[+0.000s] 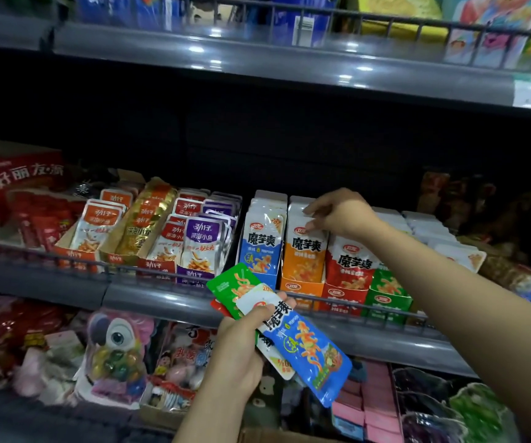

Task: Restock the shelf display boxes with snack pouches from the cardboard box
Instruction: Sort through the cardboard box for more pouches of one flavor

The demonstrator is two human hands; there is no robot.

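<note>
1. Gripped in the left hand is a fan of snack pouches: a blue pouch on top, a green pouch sticking out behind it, a white-backed one between them and a red corner at the far left; thumb and fingers are curled round the bunch, in front of the shelf rail
2. Right hand reaches over the row of display boxes, fingers bent down and touching the tops of the pouches in the orange display box; whether they pinch a pouch cannot be told
3. Middle shelf carries that row: a blue display box, the orange one, a red display box and a green display box, side by side and touching
4. Left of them stand boxes of small fish snack pouches in orange, gold, red and purple
5. Upper shelf holds blue packs behind a wire rail
6. Below, the lower shelf shows a pink toy pack and pink packets
7. Only an edge of the cardboard box shows at the bottom
</note>
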